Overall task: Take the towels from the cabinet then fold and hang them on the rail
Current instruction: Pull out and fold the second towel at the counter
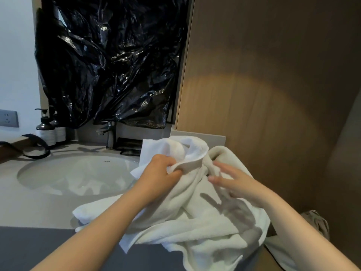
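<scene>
Head view: the white towels [195, 218] lie in a crumpled heap on the worktop [39, 208], lower centre-right of the frame, with one edge hanging over the front. The left hand [162, 173] has its fingers clenched round a raised fold at the top of the heap. The right hand [236, 182] is spread over the cloth just beside it, fingers straight, grasping nothing. A towel corner reaches the rim of the round sink [68, 173], left of the heap.

White towels [195, 212], glossy black plastic sheeting [109, 61].
Brown wood-grain panel [273, 75]; light grey countertop [29, 208]; white basin [58, 173]; dark pump bottles [46, 130], pale labels; grey socket [8, 118].
</scene>
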The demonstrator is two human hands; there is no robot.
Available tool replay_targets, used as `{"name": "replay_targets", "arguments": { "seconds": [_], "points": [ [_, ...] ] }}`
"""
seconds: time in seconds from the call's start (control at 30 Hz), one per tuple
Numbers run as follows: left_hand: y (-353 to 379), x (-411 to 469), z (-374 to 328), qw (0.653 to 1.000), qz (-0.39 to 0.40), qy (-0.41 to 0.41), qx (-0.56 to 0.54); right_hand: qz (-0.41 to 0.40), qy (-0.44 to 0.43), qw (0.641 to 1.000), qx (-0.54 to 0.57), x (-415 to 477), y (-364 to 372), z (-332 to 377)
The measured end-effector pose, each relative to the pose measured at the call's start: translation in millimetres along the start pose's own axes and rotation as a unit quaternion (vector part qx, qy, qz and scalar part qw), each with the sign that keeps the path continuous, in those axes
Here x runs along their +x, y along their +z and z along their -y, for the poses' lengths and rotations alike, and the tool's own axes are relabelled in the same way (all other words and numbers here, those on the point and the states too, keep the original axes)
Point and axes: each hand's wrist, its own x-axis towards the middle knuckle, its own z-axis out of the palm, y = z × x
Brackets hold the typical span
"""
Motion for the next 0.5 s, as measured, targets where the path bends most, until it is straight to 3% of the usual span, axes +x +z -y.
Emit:
{"name": "replay_targets", "arguments": {
  "seconds": [0.1, 0.2, 0.27, 0.33, 0.43, 0.5],
  "points": [
    [-10.0, 2.7, -2.6, 0.992, -0.079, -0.039, -0.09, 0.055, -0.036, 0.998, -0.013, 3.0, 17.0, -16.5],
    [-19.7, 1.0, -5.8, 0.987, -0.118, -0.045, -0.097, 0.004, -0.051, 0.999, -0.009, 8.9, 32.0, -22.7],
    [-20.3, -9.5, -6.6, 0.994, -0.097, -0.024, -0.032, -0.013, -0.057, 0.998, 0.017, 10.1, 34.9, -24.8],
    [-11.8, -27.6, -6.0, 0.995, -0.054, 0.049, 0.065, -0.006, -0.065, 0.997, 0.028, 11.6, 33.9, -28.1],
    [8.0, -40.1, -3.1, 0.962, -0.037, 0.175, 0.204, 0.002, -0.065, 0.996, 0.055, 12.1, 32.1, -30.4],
    [16.7, -35.2, 0.7, 0.944, 0.005, 0.147, 0.296, 0.006, -0.063, 0.993, 0.1, 10.6, 29.6, -31.4]
  ]
}}
